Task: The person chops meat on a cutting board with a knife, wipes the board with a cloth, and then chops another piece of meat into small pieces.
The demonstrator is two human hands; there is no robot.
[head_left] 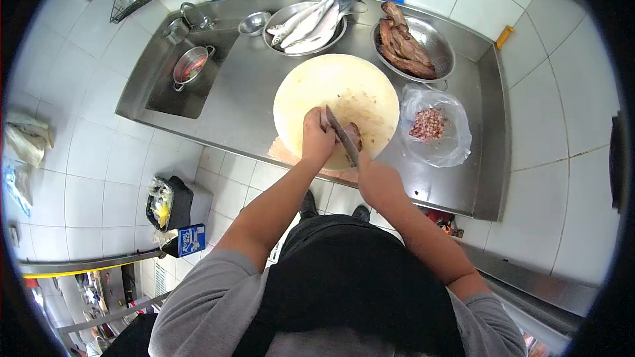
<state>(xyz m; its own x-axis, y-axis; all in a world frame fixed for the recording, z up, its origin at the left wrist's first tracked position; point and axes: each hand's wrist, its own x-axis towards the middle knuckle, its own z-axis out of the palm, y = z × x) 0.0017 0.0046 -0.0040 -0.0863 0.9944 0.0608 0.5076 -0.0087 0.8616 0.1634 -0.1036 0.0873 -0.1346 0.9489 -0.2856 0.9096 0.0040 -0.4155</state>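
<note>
A round cream cutting board (297, 82) lies at the front of the steel counter. My right hand (380, 182) grips a knife (342, 135), its blade running up and left across the board. Beside the blade my left hand (319, 137) is closed, fingers curled on a piece of dark-edged cured meat (353, 135). Part of that meat is hidden under the knife and my fingers. To the right, diced pink meat (428, 124) sits in a clear plastic bag (456, 142).
Behind the board stand a bowl of whole fish (311, 30) and a colander (440, 43) with long smoked meat strips (405, 46). A small metal bowl (254, 24) is near the sink (172, 96), which holds a pot (192, 66). A bin (173, 205) stands lower left.
</note>
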